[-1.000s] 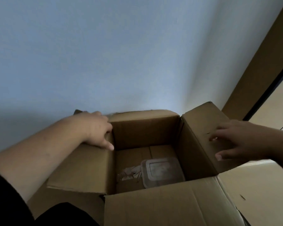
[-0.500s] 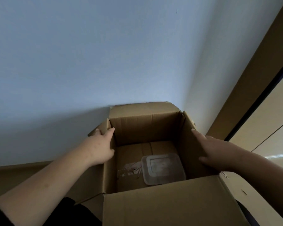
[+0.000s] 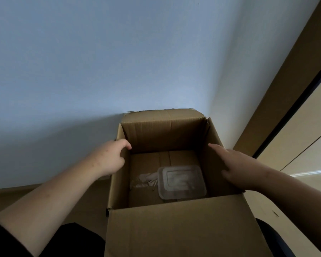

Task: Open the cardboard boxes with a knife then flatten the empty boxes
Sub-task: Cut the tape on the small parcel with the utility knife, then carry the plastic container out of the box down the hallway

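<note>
An open brown cardboard box (image 3: 176, 227) stands in front of me against the wall, its near flap hanging toward me. At the bottom lies a clear plastic container (image 3: 181, 181) with crumpled tape beside it (image 3: 144, 180). My left hand (image 3: 110, 158) grips the top of the left wall, fingers curled over its edge. Along the inside of the right wall lies my right hand (image 3: 235, 168), fingers straight and pressing on the cardboard. No knife is in view.
A pale blue wall (image 3: 119, 62) rises right behind the box. A tan door or cabinet panel with a dark edge (image 3: 293, 108) runs along the right. The floor (image 3: 11, 197) shows at the lower left.
Both side flaps that my hands lay on have gone down outside the box. My hands have moved inward onto the left and right walls.
</note>
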`<state>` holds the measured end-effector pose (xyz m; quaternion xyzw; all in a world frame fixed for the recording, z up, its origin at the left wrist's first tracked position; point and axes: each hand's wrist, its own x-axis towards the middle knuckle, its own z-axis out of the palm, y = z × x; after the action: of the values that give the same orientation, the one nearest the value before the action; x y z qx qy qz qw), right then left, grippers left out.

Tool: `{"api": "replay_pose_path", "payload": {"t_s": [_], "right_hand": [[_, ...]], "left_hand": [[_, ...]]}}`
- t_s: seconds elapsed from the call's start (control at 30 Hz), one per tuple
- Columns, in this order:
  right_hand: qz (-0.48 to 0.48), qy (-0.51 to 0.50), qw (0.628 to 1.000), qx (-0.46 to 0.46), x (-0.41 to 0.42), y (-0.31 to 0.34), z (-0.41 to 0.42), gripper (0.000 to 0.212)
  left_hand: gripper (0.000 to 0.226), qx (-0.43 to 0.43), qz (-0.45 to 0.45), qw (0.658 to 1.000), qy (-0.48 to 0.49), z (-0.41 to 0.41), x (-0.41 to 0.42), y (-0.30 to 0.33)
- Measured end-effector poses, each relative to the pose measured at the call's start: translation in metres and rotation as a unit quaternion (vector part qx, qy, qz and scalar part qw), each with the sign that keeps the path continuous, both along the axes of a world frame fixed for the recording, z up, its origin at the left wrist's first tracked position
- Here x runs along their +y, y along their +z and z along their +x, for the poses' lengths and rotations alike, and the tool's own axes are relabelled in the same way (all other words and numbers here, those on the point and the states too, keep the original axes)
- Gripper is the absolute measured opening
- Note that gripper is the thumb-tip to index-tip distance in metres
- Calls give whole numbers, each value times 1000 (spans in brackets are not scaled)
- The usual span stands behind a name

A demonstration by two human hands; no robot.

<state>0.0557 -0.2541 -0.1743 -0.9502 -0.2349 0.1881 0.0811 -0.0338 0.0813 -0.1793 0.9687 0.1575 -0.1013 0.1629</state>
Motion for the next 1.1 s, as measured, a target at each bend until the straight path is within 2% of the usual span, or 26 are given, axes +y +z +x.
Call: {"api": "replay_pose_path", "payload": {"t_s": [0.1, 0.2, 0.33, 0.43, 0.5, 0.57, 0.67, 0.77, 0.83, 0.9, 1.0, 1.1], "right_hand": [[1, -5, 1000, -18, 6, 3, 8, 88], [1, -11, 1000, 20, 5, 7, 8, 90], [-25, -7, 998, 61, -4, 3, 2, 90], [-83, 15, 996, 22, -2, 4, 5, 90], [-132, 25, 991, -20, 4, 6, 6, 92], [-174, 24, 982, -64, 13, 10, 5, 94], [-200, 70, 971, -112, 35, 21, 3, 87], [-157, 109, 977, -91, 65, 18, 8, 71], [-150, 113, 982, -36, 85, 6, 15, 59], [-194, 128, 972, 25, 103, -18, 26, 50], [-284, 165, 937, 124, 115, -59, 37, 42], [-323, 175, 919, 142, 112, -82, 37, 41]], "left_hand": [[60, 11, 25, 1000, -3, 9, 4, 9], [69, 50, 62, 996, -26, 10, -2, 15], [69, 115, 132, 983, -57, 6, -12, 10], [83, 175, 185, 967, -23, 11, -19, 5], [89, 174, 231, 957, -25, 14, -31, 4], [86, 148, 252, 953, -73, 19, -48, 10], [86, 118, 168, 967, -148, 40, -80, 9], [78, 213, 17, 969, -125, 70, -107, -4], [64, 258, 7, 956, -139, 81, -114, -17], [58, 285, 17, 946, -151, 85, -112, -37], [59, 339, -27, 927, -159, 82, -109, -66], [66, 322, -45, 937, -126, 78, -109, -75]]}}
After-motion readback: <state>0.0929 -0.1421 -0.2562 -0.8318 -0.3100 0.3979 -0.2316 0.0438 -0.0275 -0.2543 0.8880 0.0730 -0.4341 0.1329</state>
